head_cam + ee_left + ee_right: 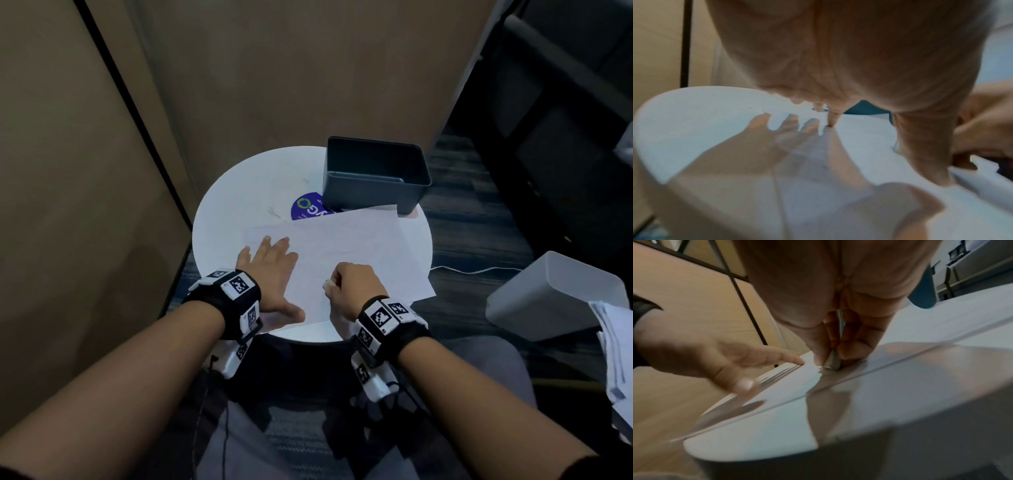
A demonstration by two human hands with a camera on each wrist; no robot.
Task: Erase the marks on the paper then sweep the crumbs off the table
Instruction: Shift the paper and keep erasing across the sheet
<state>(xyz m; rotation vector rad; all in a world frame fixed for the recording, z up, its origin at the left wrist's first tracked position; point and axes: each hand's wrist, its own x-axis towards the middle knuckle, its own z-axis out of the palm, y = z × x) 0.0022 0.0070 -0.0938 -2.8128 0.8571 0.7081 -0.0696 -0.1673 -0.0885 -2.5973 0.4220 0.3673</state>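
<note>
A white sheet of paper (356, 253) lies across the round white table (239, 192). My left hand (270, 270) lies flat with spread fingers on the paper's left part, pressing it down. My right hand (352, 284) grips a small white eraser (327, 284) near the paper's front edge. In the right wrist view the eraser (832, 362) is pinched between thumb and fingers, its tip touching the paper (789, 382). The marks are too faint to make out. No crumbs show clearly.
A dark grey rectangular bin (375, 174) stands at the table's back right, touching the paper's far edge. A blue round sticker (306, 207) peeks out beside it. A white box (551, 298) and a paper stack (616, 359) sit on the floor at right. A beige partition rises behind.
</note>
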